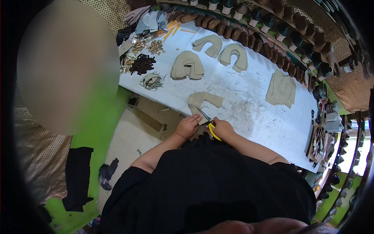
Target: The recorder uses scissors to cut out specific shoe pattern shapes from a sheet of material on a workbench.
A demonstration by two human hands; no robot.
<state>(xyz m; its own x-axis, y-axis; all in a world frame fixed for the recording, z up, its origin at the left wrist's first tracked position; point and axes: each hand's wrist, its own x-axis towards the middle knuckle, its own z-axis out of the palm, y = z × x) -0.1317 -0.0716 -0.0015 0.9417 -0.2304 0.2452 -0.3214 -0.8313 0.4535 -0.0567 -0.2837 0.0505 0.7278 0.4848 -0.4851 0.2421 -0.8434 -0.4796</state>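
A curved, U-shaped beige piece of shoe material [196, 99] lies at the near edge of the white table [249, 84]. My left hand [189, 125] presses its fingers on the piece's near end and grips it there. My right hand [224, 129] is closed around the yellow handles of a pair of scissors [214, 133]. Their blades point away and to the left, at the inner curve of the piece, where a thin sliver shows. Beyond lie stacks of similar curved pieces: one layered stack [180, 64], two farther back [210, 45] [237, 58], and another [278, 91] at the right.
Greenish offcuts [152, 81], dark brown strips [142, 63] and small gold-coloured parts [156, 47] are heaped at the table's left end. Brown shoe lasts [235, 34] line its far edge, below shelves. Tools and containers [331, 123] crowd the right end. Scraps lie on the floor.
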